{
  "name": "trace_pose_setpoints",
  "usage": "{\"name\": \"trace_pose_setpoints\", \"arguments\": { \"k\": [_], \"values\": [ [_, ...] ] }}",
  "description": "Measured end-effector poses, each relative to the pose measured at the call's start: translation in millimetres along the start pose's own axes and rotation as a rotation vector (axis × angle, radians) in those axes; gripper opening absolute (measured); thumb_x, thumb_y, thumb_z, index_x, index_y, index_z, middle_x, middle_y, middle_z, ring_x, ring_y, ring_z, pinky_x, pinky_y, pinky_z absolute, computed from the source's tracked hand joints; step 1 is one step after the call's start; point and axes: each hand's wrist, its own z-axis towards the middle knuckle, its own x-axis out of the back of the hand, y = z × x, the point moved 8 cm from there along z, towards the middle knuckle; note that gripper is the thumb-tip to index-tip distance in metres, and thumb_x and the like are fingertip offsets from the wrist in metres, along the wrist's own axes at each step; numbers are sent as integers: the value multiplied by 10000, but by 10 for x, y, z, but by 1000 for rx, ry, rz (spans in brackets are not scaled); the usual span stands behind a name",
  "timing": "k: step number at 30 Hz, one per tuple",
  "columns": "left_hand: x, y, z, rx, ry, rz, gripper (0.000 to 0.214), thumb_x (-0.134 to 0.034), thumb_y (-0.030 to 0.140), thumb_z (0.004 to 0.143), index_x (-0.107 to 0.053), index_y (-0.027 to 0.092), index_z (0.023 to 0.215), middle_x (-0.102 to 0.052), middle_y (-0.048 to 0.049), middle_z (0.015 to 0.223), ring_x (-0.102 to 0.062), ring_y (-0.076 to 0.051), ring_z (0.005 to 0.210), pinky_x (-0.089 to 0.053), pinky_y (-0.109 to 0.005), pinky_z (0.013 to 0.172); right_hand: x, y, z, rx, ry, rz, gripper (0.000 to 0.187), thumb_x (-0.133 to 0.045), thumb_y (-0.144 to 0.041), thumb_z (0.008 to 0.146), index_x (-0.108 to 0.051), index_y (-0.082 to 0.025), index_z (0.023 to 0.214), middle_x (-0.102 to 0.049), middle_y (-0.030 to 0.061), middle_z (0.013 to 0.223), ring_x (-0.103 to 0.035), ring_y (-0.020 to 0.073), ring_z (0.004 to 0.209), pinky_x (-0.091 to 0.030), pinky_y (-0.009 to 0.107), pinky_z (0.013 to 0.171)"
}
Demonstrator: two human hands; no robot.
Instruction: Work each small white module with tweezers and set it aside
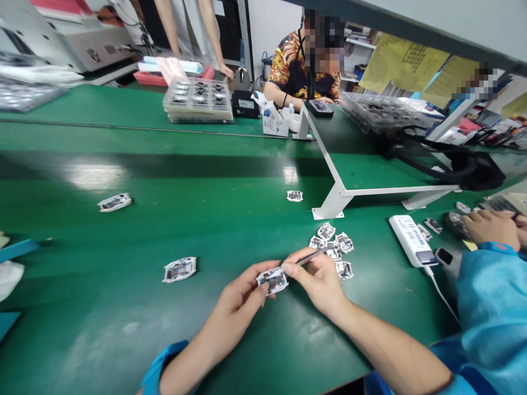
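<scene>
My left hand (239, 302) is closed on the edges of a small white-framed electronic module (276, 282), with circuit parts showing inside. My right hand (325, 285) grips a pair of metal tweezers (315, 255) between thumb and fingers; its fingertips are at the module's upper right edge. Whether the tweezers' working end touches the module cannot be made out. Just beyond my right hand lies a cluster of several similar modules (344, 242). Single modules rest on the green table at the left (180, 269), farther left (115, 202) and farther back (295, 196).
A white-legged shelf (335, 200) stands at the back right, holding a black headband-like device (465, 164). A white power bank (411, 238) with a cable lies to the right. A co-worker's blue sleeve (489, 296) is close beside. Stacked clear trays (200, 101) sit at the back.
</scene>
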Motion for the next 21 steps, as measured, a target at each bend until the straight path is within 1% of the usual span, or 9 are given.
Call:
{"name": "trace_pose_setpoints", "arguments": {
  "k": [3, 8, 12, 14, 16, 18, 19, 21],
  "values": [
    [10, -7, 6, 7, -7, 2, 349, -601, 355, 840, -651, 194, 1145, -724, -48, 885, -598, -172, 684, -487, -277, 644, -1, -14, -2, 12, -1, -4, 88, -782, -262, 716, -714, -210, 736, -725, -1, 694, -651, 155, 645, -504, 274, 633],
    [26, -36, 24, 11, 4, 14, 348, -577, 377, 860, -670, 178, 1130, -696, -33, 778, -573, -173, 659, -468, -274, 615, -12, -15, -13, 30, 6, -33, 84, -776, -268, 726, -717, -209, 739, -723, 2, 701, -655, 158, 653, -518, 273, 631],
    [10, -46, 37, 41, 15, -12, 355, -560, 391, 871, -683, 156, 1106, -666, -27, 725, -558, -167, 639, -460, -272, 595, -14, -33, -24, 55, 17, -71, 103, -771, -292, 736, -715, -206, 747, -724, 8, 707, -662, 166, 659, -528, 279, 624],
    [-6, -56, 58, 60, -1, -32, 366, -570, 395, 864, -663, 161, 1130, -683, -34, 782, -587, -174, 679, -478, -275, 619, 2, -72, -31, 91, 37, -122, 97, -763, -290, 750, -716, -206, 756, -733, 17, 730, -675, 176, 695, -537, 296, 670],
    [16, -70, 109, 54, -23, -13, 404, -636, 382, 812, -620, 184, 1164, -714, -48, 901, -638, -196, 778, -511, -293, 696, 18, -127, -39, 140, 53, -182, 73, -750, -273, 769, -718, -208, 772, -741, 27, 764, -685, 186, 744, -535, 317, 729],
    [158, -69, 196, 2, 8, 84, 460, -691, 374, 751, -585, 202, 1165, -721, -55, 976, -668, -226, 861, -527, -326, 773, 25, -174, -50, 181, 54, -223, 52, -742, -257, 782, -719, -212, 793, -747, 33, 794, -688, 192, 776, -529, 330, 759],
    [291, -55, 246, -38, 64, 167, 457, -693, 392, 742, -579, 205, 1143, -720, -53, 962, -674, -235, 858, -530, -338, 779, 25, -191, -56, 195, 51, -232, 51, -742, -256, 784, -718, -214, 799, -748, 35, 802, -689, 194, 782, -527, 332, 759],
    [647, 17, 329, -123, 228, 381, 425, -668, 462, 752, -582, 211, 1084, -719, -44, 896, -676, -246, 795, -532, -337, 725, 22, -220, -71, 214, 45, -234, 60, -745, -264, 783, -714, -217, 804, -749, 38, 807, -691, 198, 780, -528, 334, 748]
  ]
}}
